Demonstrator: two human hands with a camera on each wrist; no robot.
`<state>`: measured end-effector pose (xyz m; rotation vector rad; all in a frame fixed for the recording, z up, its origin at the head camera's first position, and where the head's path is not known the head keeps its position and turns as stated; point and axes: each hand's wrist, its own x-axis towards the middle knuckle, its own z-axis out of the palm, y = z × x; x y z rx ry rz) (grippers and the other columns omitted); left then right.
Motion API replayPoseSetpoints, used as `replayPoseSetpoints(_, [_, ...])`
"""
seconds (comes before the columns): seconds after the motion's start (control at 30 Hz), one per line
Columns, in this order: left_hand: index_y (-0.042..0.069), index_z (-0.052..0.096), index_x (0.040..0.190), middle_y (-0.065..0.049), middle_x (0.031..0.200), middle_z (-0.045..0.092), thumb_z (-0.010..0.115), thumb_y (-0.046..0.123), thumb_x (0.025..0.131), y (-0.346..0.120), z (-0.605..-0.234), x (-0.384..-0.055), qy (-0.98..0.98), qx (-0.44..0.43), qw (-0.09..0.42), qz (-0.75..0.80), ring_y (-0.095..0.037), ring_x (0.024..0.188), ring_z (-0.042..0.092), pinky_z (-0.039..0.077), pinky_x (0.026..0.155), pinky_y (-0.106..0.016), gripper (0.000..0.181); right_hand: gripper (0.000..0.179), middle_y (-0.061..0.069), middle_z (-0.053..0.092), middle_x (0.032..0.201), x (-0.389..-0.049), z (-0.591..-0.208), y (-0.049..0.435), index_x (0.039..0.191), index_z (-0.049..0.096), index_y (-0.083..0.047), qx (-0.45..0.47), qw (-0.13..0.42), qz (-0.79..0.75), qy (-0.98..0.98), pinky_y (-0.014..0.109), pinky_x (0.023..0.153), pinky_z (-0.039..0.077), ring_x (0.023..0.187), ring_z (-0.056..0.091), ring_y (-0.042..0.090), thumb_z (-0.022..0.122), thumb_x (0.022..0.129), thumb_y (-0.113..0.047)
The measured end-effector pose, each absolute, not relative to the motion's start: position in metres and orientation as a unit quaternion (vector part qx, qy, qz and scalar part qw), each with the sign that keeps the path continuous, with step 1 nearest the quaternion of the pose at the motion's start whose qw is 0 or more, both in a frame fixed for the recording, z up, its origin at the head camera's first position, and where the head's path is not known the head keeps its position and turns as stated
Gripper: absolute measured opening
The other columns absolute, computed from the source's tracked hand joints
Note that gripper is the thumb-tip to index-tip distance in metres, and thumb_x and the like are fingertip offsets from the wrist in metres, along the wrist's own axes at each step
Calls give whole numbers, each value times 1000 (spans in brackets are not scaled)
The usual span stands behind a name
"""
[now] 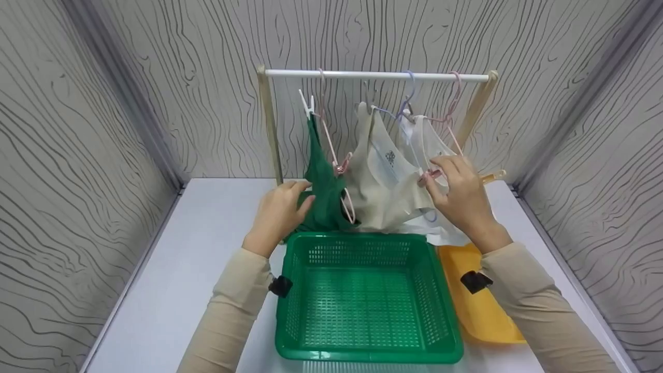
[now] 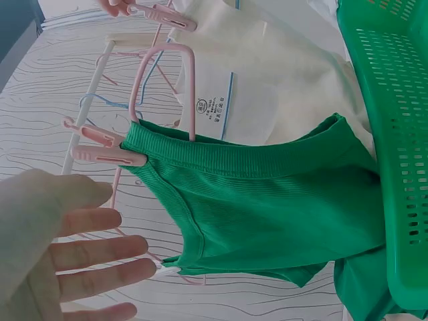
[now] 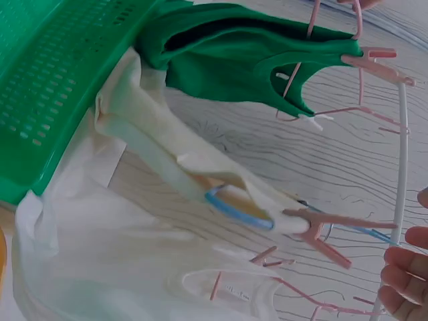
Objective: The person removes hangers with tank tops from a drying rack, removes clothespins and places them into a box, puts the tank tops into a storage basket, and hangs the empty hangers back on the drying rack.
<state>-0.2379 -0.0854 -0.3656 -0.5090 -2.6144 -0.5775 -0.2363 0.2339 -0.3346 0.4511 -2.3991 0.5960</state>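
Note:
My left hand [image 1: 282, 210], fingers spread, is beside a green garment [image 1: 325, 199] on a pink hanger [image 1: 331, 142]. A pink clothespin [image 2: 110, 155] grips its near strap; a white clothespin [image 1: 308, 106] is on the far strap. Nothing is in the left palm in the left wrist view. My right hand [image 1: 458, 191] has thumb and fingers parted close to the handle of a pink clothespin [image 3: 328, 227]. That clothespin bites the strap of a cream tank top [image 1: 370, 191] on a blue hanger [image 1: 408, 98].
A white rail [image 1: 362, 75] on wooden posts carries the hangers. A white top [image 3: 147, 254] hangs on a pink hanger [image 1: 455, 98] at the right, with an orange clothespin [image 1: 493, 176] nearby. In front stand a green basket [image 1: 368, 356] and a yellow tray [image 1: 479, 311].

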Motion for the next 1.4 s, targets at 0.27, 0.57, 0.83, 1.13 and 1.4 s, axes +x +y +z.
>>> replayPoseSetpoints(0.27, [5, 66, 115, -14, 111, 71, 62, 22, 94, -85, -373, -234, -934, -182, 213, -221, -27, 97, 71, 60, 83, -40, 28, 27, 20, 64, 113, -231, -335, 225, 114, 62, 3, 191, 316, 230, -900, 50, 99, 52, 105, 60, 33, 64, 91, -11])
replayPoseSetpoints(0.57, [5, 67, 113, -13, 107, 72, 63, 20, 94, -84, -386, -228, -931, -183, 209, -236, -25, 95, 71, 60, 80, -38, 25, 24, 19, 67, 103, -223, -335, 216, 108, 65, 3, 219, 348, 225, -883, 46, 91, 57, 96, 64, 31, 68, 88, -10])
replayPoseSetpoints(0.83, [5, 66, 115, -13, 110, 71, 61, 21, 95, -82, -400, -223, -936, -167, 169, -261, -25, 99, 71, 60, 82, -38, 26, 18, 17, 69, 91, -217, -338, 206, 101, 67, 3, 257, 354, 212, -874, 41, 75, 60, 82, 64, 27, 68, 87, -7])
replayPoseSetpoints(1.13, [5, 67, 113, -12, 107, 72, 60, 22, 96, -81, -408, -223, -936, -166, 169, -261, -24, 95, 71, 60, 79, -37, 25, 12, 15, 67, 81, -222, -347, 197, 93, 65, 2, 301, 377, 216, -849, 37, 62, 56, 73, 62, 23, 69, 84, -4])
replayPoseSetpoints(1.4, [3, 67, 111, -12, 103, 73, 60, 20, 95, -79, -416, -224, -933, -174, 166, -268, -24, 94, 71, 60, 78, -36, 24, 12, 16, 67, 79, -225, -356, 192, 92, 66, 3, 310, 378, 231, -841, 35, 60, 54, 71, 62, 24, 71, 82, -3])
